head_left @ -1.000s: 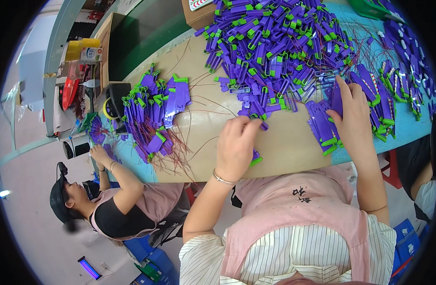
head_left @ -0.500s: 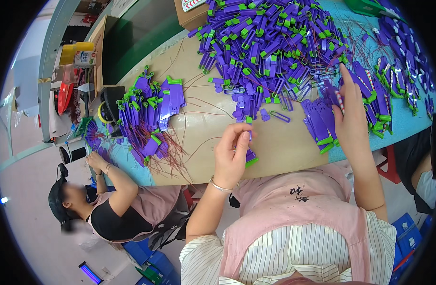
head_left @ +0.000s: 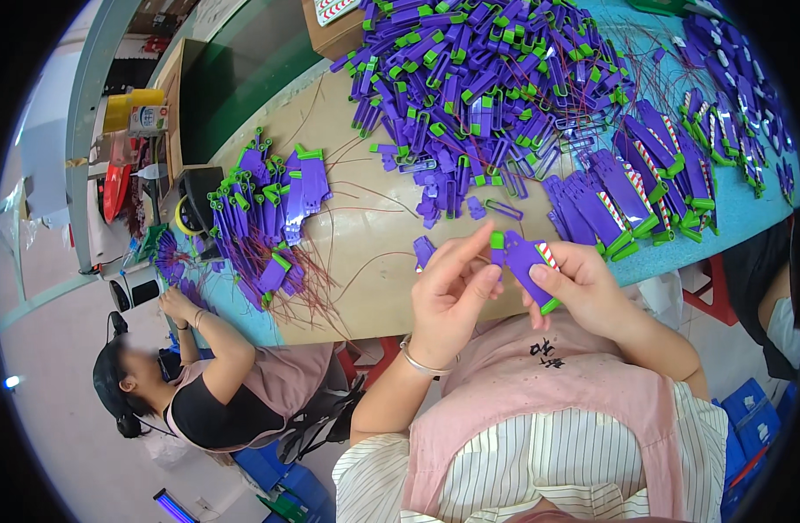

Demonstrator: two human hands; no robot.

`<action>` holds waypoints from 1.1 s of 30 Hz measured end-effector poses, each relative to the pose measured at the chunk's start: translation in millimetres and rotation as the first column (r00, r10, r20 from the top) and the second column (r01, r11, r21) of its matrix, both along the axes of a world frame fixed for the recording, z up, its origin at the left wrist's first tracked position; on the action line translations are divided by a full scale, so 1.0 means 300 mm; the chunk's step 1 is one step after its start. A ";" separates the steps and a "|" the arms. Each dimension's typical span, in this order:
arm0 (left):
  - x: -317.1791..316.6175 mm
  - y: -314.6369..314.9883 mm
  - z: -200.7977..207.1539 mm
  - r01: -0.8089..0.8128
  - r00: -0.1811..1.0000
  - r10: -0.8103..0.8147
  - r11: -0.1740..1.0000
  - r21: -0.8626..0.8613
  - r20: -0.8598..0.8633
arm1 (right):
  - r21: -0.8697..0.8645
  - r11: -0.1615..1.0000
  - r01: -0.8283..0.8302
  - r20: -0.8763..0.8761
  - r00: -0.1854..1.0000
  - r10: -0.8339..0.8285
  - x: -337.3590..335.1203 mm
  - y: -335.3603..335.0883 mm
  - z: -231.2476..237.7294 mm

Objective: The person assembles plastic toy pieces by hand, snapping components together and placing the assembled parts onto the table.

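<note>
My right hand (head_left: 578,283) grips a flat purple plastic piece (head_left: 524,266) with a green end and a red-and-white striped edge, tilted over the table's near edge. Close against its far end is a small purple clip part with a green tip (head_left: 497,240), pinched in the fingers of my left hand (head_left: 452,301). Whether the two parts are joined cannot be made out. A short purple piece (head_left: 424,251) lies just beyond my left hand. To the right, flat purple pieces with green ends and striped edges (head_left: 626,196) lie fanned in overlapping rows.
A large heap of purple and green clips (head_left: 478,87) covers the far middle of the table (head_left: 365,244). Purple pieces with thin red wires (head_left: 260,218) are piled at left. A cardboard box (head_left: 334,30) stands behind. At left, a co-worker (head_left: 234,383) handles pieces at the table.
My right hand has come from the fanned pieces at right to my left hand, bringing a striped purple piece. My left hand has moved slightly right and nearer, still pinching the small clip.
</note>
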State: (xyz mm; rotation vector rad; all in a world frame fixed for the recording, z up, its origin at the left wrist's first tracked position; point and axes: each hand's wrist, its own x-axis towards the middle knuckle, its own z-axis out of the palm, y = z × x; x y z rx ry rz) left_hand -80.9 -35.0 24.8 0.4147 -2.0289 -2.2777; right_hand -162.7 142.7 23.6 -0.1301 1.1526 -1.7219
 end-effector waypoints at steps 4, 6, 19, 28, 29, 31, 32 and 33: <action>0.009 -0.051 0.031 0.291 0.956 -0.276 0.928 -0.235 0.096 | 0.186 0.947 -0.263 -0.212 0.930 0.300 -0.008 0.022 0.000; 0.014 -0.048 0.046 0.292 0.956 -0.285 0.899 -0.326 0.068 | 0.252 0.919 -0.302 -0.267 0.892 0.366 -0.009 0.021 -0.004; 0.010 -0.083 0.001 -0.044 0.998 0.053 0.974 0.223 -0.034 | 0.201 0.968 -0.152 -0.606 0.757 0.245 0.020 -0.025 -0.013; -0.177 -0.244 -0.115 0.004 0.995 0.079 0.549 -0.836 0.057 | 0.244 0.969 -0.045 -0.690 0.694 0.207 0.033 -0.035 -0.004; -0.188 -0.247 -0.117 0.117 0.985 0.045 0.552 -0.825 0.169 | 0.250 0.968 -0.009 -0.659 0.731 0.177 0.036 -0.036 -0.007; -0.195 -0.255 -0.103 0.173 0.971 0.033 0.588 -0.790 0.237 | 0.294 0.954 -0.065 -0.639 0.728 0.247 0.019 -0.020 -0.005; -0.193 -0.263 -0.097 0.179 0.976 0.003 0.563 -0.807 0.218 | 0.335 0.934 -0.124 -0.617 0.721 0.316 0.013 -0.014 -0.003; -0.190 -0.269 -0.094 0.182 0.979 -0.025 0.537 -0.824 0.200 | 0.334 0.934 -0.124 -0.616 0.722 0.316 0.014 -0.011 -0.003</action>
